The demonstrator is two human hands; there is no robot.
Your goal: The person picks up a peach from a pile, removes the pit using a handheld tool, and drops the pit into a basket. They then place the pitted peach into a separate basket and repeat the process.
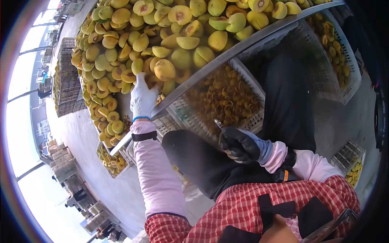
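My left hand, in a white knitted glove, reaches into the heap of yellow peach halves on the metal-edged table. Its thumb and fingers close around a peach half, which they partly cover. My right hand wears a black-coated grey glove and is held above my lap, near the crate of brown scraps. It grips a small metal-tipped hand tool; the shiny tip points up and away, and most of the handle is hidden in the fist.
Below the table edge, a white crate holds brown peach scraps or pits. Another crate with peach pieces stands at right. Fruit-filled crates sit on the floor. Stacked crates and distant people are at left.
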